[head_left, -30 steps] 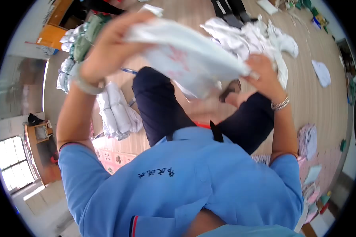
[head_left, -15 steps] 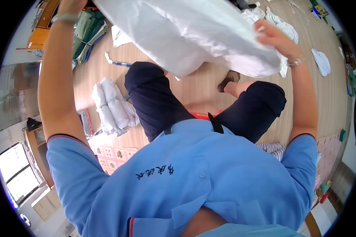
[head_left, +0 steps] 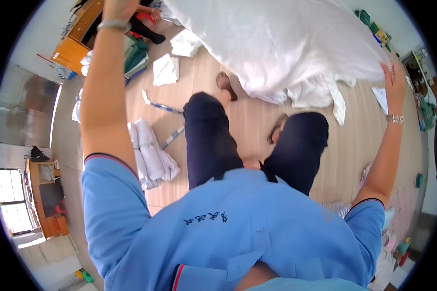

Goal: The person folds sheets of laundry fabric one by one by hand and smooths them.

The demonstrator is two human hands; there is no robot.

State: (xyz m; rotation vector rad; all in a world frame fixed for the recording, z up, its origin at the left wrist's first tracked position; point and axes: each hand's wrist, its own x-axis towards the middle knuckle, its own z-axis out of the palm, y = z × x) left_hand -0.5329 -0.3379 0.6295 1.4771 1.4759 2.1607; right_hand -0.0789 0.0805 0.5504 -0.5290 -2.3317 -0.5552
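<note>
A large white sheet [head_left: 277,39] hangs spread out in front of me, its upper part cut off by the frame. My right hand [head_left: 394,82] is at the sheet's right corner, fingers closed on its edge. My left hand [head_left: 121,7] is raised at the top edge of the view. Its fingers lie outside the frame, so its grip is hidden. Beneath the sheet, a crumpled white cloth [head_left: 315,92] lies on the floor between and beyond my feet.
Rolled white bundles [head_left: 150,150] lie left of my knee, near a blue-and-white strap [head_left: 165,107]. Folded white cloths [head_left: 166,70] and green folded fabric [head_left: 136,56] lie further off. Another person's dark-socked foot [head_left: 153,36] shows at upper left, near a wooden cabinet [head_left: 75,53].
The sheet has risen and spread away to the right. My right hand has moved outward to the right. The view has shifted, and another person's foot and hand now show at upper left.
</note>
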